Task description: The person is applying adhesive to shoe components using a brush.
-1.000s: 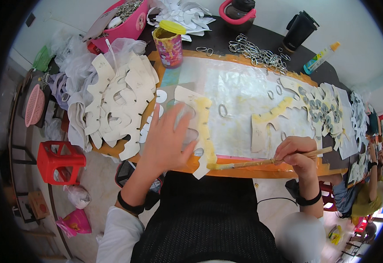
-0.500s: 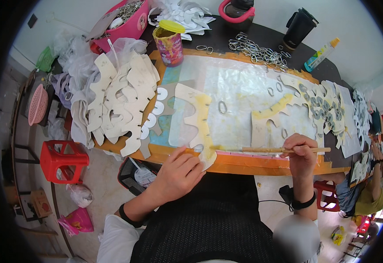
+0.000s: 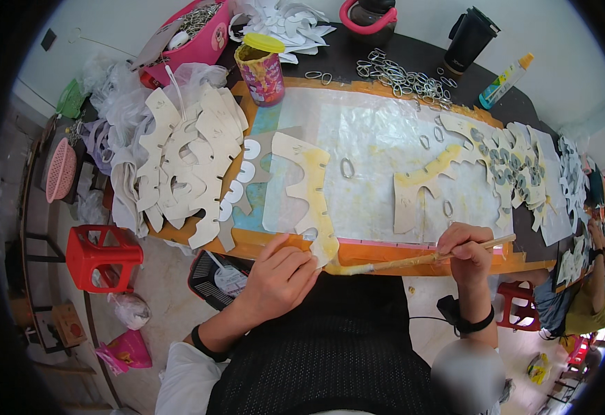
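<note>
My right hand [image 3: 466,252] grips a wooden-handled brush [image 3: 413,262]. The brush's yellow-stained tip meets the lower end of a cream scalloped cut-out piece [image 3: 306,180]. At that same end the fingers of my left hand [image 3: 282,277] are pinched on the piece near the board's front edge. Yellow paste coats the piece's right edge. A second cut-out piece [image 3: 408,200], also streaked yellow, lies to the right. Between them rests a metal ring [image 3: 347,168]. Behind stands a pink jar [image 3: 263,81] with yellow paste at its mouth.
A stack of cream cut-outs [image 3: 192,166] lies at the left. Metal rings [image 3: 403,77] are piled at the back, near a black tumbler [image 3: 470,41] and a glue bottle [image 3: 507,81]. Pasted pieces with grey ovals [image 3: 513,162] spread at the right. A red stool [image 3: 103,257] stands left.
The brush tip has moved down and slightly left, to the piece's lower end, and the handle now slants up to the right. My left hand stays at the same end.
</note>
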The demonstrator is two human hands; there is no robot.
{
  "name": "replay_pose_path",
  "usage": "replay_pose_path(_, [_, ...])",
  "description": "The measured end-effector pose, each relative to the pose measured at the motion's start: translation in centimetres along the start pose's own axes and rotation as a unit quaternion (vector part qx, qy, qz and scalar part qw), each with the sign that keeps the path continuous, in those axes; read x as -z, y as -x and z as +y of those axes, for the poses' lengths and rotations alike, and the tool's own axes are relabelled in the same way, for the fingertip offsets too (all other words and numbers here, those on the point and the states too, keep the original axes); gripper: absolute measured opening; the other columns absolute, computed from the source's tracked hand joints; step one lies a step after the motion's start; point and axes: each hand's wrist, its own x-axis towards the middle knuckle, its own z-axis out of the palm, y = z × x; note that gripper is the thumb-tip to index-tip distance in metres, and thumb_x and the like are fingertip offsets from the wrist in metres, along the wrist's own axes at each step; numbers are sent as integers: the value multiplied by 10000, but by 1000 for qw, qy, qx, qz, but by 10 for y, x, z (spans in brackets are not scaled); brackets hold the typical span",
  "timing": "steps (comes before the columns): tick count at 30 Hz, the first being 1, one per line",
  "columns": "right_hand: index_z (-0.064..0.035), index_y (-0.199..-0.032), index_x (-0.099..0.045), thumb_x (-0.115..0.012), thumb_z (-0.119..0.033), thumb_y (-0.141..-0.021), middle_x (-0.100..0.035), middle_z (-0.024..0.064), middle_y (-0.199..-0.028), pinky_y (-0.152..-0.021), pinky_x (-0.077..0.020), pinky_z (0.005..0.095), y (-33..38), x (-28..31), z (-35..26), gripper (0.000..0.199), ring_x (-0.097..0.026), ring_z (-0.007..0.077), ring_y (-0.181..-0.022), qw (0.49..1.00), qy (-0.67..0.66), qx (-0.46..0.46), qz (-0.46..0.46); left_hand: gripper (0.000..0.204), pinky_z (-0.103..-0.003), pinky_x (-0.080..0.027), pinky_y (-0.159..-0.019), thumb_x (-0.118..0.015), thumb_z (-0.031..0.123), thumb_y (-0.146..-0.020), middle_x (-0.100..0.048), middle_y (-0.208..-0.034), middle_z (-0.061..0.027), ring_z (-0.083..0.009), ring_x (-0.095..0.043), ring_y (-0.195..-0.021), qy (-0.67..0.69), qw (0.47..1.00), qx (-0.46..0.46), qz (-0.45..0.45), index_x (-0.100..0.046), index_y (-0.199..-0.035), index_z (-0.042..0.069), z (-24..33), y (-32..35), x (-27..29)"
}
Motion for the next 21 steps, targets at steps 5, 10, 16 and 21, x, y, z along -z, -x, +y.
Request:
replay_pose_path(5, [106,-678,-636,-516,-58,-608,-614,204,-691,-557,-490,293,-1,2,5,215,-575,229,-539,1000,12,10,-19,196,-440,-445,-922,-746,66,-690,-632,-864,-72,-219,-623,-837,-1,1000,9,4,-663,-864,35,1,2,0])
replay_pose_path(10, [98,-680,-641,-514,-79,-602,-618,199,-687,-562,-473,299,1,14,8,231,-564,226,-552,998,-3,64,9,206,-436,-444,-924,-739,55,-684,-632,-855,-70,-223,-624,-824,1,1000,18,15,-658,-873,42,1,2,-1])
replay_pose_path(16, [96,-684,-643,-513,-93,-601,-615,196,-677,-587,-474,302,6,16,3,244,-559,235,-573,999,16,38,4,206,-439,-450,-920,-713,29,-690,-650,-831,-82,-237,-636,-794,14,999,32,39,-632,-879,36,0,1,-1])
replay_pose_path(21, [91,-693,-645,-514,-109,-610,-613,202,-711,-578,-471,288,10,15,7,254,-561,238,-595,997,-5,75,37,172,-441,-454,-915,-690,0,-695,-668,-834,-90,-244,-652,-795,22,998,38,50,-614,-846,28,-1,3,-2])
